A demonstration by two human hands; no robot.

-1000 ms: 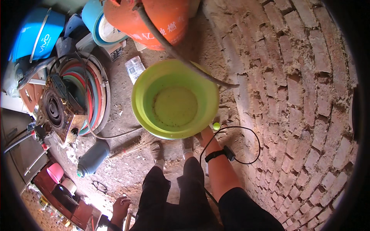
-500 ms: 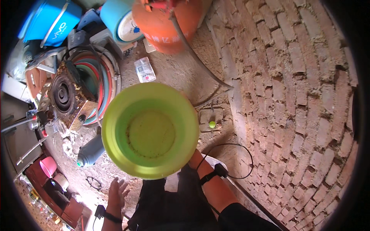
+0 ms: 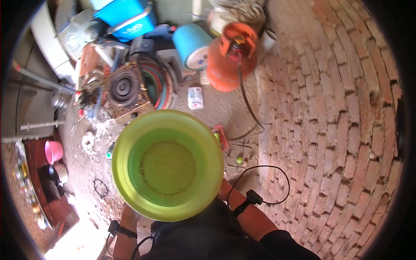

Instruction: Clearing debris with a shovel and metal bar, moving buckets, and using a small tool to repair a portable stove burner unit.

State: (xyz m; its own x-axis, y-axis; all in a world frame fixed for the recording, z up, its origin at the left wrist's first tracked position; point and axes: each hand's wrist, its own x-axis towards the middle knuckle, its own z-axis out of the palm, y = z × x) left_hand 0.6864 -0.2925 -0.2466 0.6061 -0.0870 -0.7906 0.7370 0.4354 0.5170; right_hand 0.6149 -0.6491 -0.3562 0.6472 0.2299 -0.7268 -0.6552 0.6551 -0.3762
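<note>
A yellow-green plastic basin (image 3: 169,173) is held up in front of me, its open top facing me. Dark specks lie round its inner bottom, and I see nothing else inside. My right hand (image 3: 224,189) grips the basin at its lower right side, its fingers hidden behind the wall. At the lower left rim, my left hand (image 3: 130,213) is against the basin, the fingers mostly covered by it. Both wrists wear black straps with small boxes and cables.
An orange gas cylinder (image 3: 232,65) with a hose stands ahead by the brick wall (image 3: 320,130). A rusty stove (image 3: 123,89), a blue bucket (image 3: 190,45) and a white packet (image 3: 195,98) are ahead. On the floor at right lies a small green ball (image 3: 239,160). A pink bucket (image 3: 54,151) stands at left.
My left hand has come up from beside the basin to its lower left rim. The view has shifted, showing more of the cylinder, and a red-pink item now shows beside the basin's right rim.
</note>
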